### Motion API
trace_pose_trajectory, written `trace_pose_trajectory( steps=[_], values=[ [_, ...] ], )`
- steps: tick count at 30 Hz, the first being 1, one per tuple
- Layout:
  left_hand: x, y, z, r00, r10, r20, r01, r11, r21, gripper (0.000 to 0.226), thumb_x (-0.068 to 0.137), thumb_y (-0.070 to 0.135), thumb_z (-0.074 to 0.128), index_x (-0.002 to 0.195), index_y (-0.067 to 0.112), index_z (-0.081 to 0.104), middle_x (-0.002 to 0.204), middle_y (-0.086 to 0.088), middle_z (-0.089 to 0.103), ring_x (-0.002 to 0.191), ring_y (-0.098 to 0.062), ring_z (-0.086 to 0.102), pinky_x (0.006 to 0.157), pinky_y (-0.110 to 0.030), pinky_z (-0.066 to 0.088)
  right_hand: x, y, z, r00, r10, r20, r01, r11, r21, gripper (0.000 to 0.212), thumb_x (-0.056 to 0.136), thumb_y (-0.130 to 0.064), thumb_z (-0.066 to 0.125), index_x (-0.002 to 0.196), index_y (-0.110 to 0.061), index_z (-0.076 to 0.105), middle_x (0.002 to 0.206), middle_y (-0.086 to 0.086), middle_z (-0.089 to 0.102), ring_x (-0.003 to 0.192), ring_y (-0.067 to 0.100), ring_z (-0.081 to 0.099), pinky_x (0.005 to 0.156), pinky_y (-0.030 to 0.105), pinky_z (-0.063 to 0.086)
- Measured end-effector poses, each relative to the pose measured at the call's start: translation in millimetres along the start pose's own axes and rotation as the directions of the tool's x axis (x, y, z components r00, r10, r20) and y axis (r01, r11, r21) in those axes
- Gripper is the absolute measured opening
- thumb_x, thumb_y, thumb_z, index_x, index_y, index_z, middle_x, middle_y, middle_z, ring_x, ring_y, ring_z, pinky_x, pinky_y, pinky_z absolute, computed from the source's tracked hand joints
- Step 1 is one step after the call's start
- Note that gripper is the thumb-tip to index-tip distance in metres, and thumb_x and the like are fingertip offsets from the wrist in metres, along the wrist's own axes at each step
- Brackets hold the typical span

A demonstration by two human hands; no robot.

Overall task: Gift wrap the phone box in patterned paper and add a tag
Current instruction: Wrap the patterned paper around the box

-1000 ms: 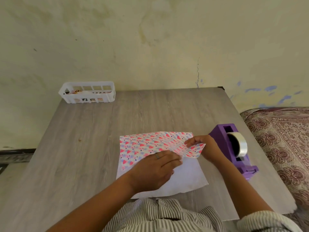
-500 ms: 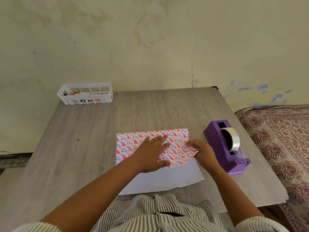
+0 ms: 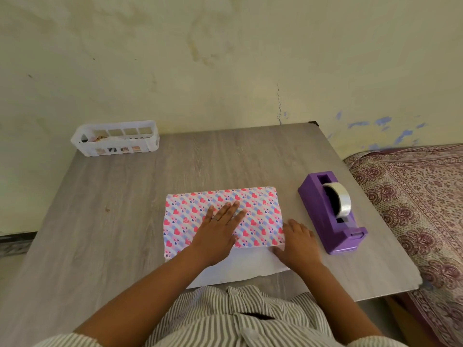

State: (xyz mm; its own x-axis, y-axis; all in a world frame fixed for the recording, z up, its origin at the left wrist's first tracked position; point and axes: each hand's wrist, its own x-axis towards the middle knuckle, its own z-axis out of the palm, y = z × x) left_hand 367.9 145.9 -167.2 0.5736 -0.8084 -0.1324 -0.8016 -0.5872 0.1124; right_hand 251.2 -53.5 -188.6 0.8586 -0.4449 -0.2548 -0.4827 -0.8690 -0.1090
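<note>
**The flap could pop back up**

On the bench [image 3: 150, 196], just left of the purple tape holder [image 3: 330, 216], the patterned paper [image 3: 260, 209] lies folded over with its heart side up. The phone box itself cannot be seen; it is probably under that fold, since the paper sits a bit raised there. A strip of the paper's white side [image 3: 240, 266] sticks out on the near side of the fold, toward the person.

The left hand [image 3: 218, 231] lies flat on top of the fold, well left of the tape holder. Its fingers [image 3: 231, 209] are straight and a little spread, pressing the paper down. The right hand [image 3: 298, 244] rests at the fold's near corner, right beside the tape holder. Its fingers look bent down onto the paper edge, but I cannot tell if they pinch it or only press it.

What could go wrong? No tape is on the paper yet, as far as I can see. If the right hand reaches to the tape holder, only one hand holds the fold. The paper may spring open or slide crooked. If the box is not straight under there, the wrap will come out lopsided. Pulling tape with one hand could also drag the holder or make the tape stick to itself.

The white basket [image 3: 115, 139] sits far left of the tape holder, by the wall.
</note>
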Motion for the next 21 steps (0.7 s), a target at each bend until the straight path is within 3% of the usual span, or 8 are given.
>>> trace_pose_trajectory(
  steps=[5,9,13,17,21],
  values=[
    [4,5,4,0.997,-0.062,-0.043,0.062,0.998,-0.001,0.06,0.101,0.03,0.029,0.15,0.028,-0.006,0.156,0.002,-0.017,0.144,-0.019,-0.015,0.116,-0.047,-0.009,-4,-13,-13,0.996,-0.032,-0.081,0.023,0.994,-0.108,0.066,0.082,-0.067,0.051,0.131,-0.023,0.045,0.135,0.0,0.046,0.126,0.022,0.042,0.107,0.038,0.033],
    [9,3,5,0.997,-0.064,-0.048,0.064,0.998,-0.001,0.065,0.1,0.026,0.036,0.149,0.03,-0.006,0.157,0.002,-0.016,0.143,-0.02,-0.016,0.115,-0.046,-0.012,-17,-21,-7,0.978,-0.111,-0.178,0.112,0.994,-0.008,0.058,0.089,-0.063,0.039,0.131,-0.023,0.048,0.13,-0.005,0.051,0.117,0.016,0.047,0.098,0.03,0.037],
    [13,2,6,0.995,-0.082,-0.048,0.082,0.997,-0.002,0.063,0.101,0.029,0.032,0.149,0.03,-0.009,0.156,0.003,-0.019,0.143,-0.018,-0.017,0.115,-0.046,-0.011,-23,-25,18,0.949,-0.273,-0.156,0.278,0.961,0.013,0.063,0.092,-0.057,0.036,0.141,-0.018,0.04,0.146,0.004,0.044,0.133,0.023,0.041,0.112,0.034,0.026],
    [18,-1,5,0.995,-0.09,-0.046,0.09,0.996,0.008,0.063,0.101,0.03,0.032,0.149,0.029,-0.009,0.157,0.002,-0.017,0.144,-0.018,-0.016,0.115,-0.046,-0.011,-25,-23,43,0.953,-0.297,-0.06,0.293,0.954,-0.063,0.064,0.096,-0.057,0.023,0.141,-0.014,0.04,0.142,0.009,0.048,0.132,0.026,0.044,0.119,0.039,0.013],
    [26,-6,3,0.996,-0.088,-0.018,0.089,0.995,0.036,0.063,0.101,0.032,0.03,0.148,0.03,-0.011,0.156,0.001,-0.02,0.144,-0.02,-0.017,0.114,-0.047,-0.011,-27,-20,46,0.958,-0.285,-0.004,0.284,0.956,-0.068,0.064,0.098,-0.055,0.021,0.145,-0.014,0.033,0.143,0.008,0.047,0.135,0.024,0.04,0.112,0.037,0.006]
  ],
)
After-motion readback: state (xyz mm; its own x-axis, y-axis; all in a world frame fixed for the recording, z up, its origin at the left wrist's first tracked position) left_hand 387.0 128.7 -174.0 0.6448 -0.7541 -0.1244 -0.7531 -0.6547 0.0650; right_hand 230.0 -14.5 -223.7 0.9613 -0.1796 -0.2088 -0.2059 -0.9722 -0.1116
